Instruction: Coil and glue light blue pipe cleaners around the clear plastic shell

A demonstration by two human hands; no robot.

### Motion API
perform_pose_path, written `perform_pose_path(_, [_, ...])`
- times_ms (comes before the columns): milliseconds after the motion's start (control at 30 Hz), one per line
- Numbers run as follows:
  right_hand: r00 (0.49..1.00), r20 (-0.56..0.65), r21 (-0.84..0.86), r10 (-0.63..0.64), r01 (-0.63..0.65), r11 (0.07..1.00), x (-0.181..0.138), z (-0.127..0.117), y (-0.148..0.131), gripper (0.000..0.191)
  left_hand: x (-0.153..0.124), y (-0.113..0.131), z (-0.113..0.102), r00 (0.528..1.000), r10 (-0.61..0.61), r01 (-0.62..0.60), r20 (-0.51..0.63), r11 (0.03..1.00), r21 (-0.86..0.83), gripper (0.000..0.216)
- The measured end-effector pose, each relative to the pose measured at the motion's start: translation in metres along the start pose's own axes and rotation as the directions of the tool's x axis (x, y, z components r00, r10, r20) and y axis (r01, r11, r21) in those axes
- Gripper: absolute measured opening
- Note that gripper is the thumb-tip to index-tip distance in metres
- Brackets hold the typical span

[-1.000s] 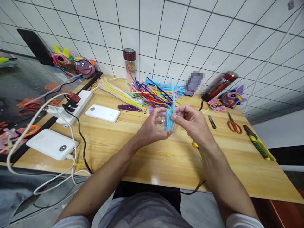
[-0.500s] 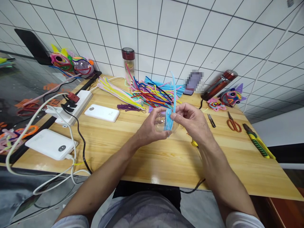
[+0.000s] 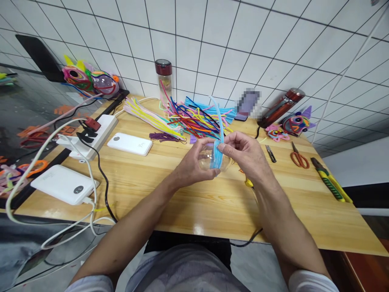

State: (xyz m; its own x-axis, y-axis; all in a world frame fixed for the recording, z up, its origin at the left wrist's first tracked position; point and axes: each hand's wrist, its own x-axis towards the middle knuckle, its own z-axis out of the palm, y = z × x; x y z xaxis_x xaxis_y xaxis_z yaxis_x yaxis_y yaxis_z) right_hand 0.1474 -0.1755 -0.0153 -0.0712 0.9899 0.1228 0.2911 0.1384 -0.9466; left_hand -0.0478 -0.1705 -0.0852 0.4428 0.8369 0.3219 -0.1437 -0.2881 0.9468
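My left hand (image 3: pixel 194 164) is wrapped round a clear plastic ball (image 3: pixel 206 161), thumb below and fingers above. A band of light blue pipe cleaner (image 3: pixel 216 156) runs round the ball's middle, and one loose end rises from it and bends to the left at its tip. With thumb and forefinger, my right hand (image 3: pixel 241 152) pinches the blue pipe cleaner where it meets the ball. Behind the hands lies a heap of coloured pipe cleaners (image 3: pixel 194 119). The far side of the ball is hidden.
On the right lie scissors (image 3: pixel 299 159), small snips (image 3: pixel 270 154) and green-and-yellow pliers (image 3: pixel 330 182). A red flask (image 3: pixel 281 108) and a glass bottle (image 3: pixel 164 83) stand at the back. Left are white power banks (image 3: pixel 130 144), a power strip (image 3: pixel 95 138) and trailing cables.
The loose end of the blue pipe cleaner has gone from nearly upright to bent leftward. Both hands keep almost the same place on the ball.
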Motion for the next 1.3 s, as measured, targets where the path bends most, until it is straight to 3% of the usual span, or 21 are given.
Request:
perform_pose_path(500, [0.998, -0.054, 0.002, -0.027, 0.027, 1.0, 0.005, 0.001, 0.01, 0.036, -0.001, 0.0, 0.001, 0.999, -0.034, 0.034, -0.007, 0.999, -0.019, 0.08])
perform_pose_path(767, [0.997, 0.003, -0.005, -0.075, 0.075, 0.997, 0.005, -0.001, 0.012, 0.025, 0.0, -0.002, 0.0, 0.999, -0.031, 0.03, -0.014, 0.999, -0.022, 0.083])
perform_pose_path(1300, [0.999, -0.008, -0.024, -0.037, 0.037, 0.999, 0.005, -0.002, 0.019, 0.043, 0.0, 0.002, 0.0, 0.997, -0.07, 0.07, 0.029, 0.998, -0.002, 0.082])
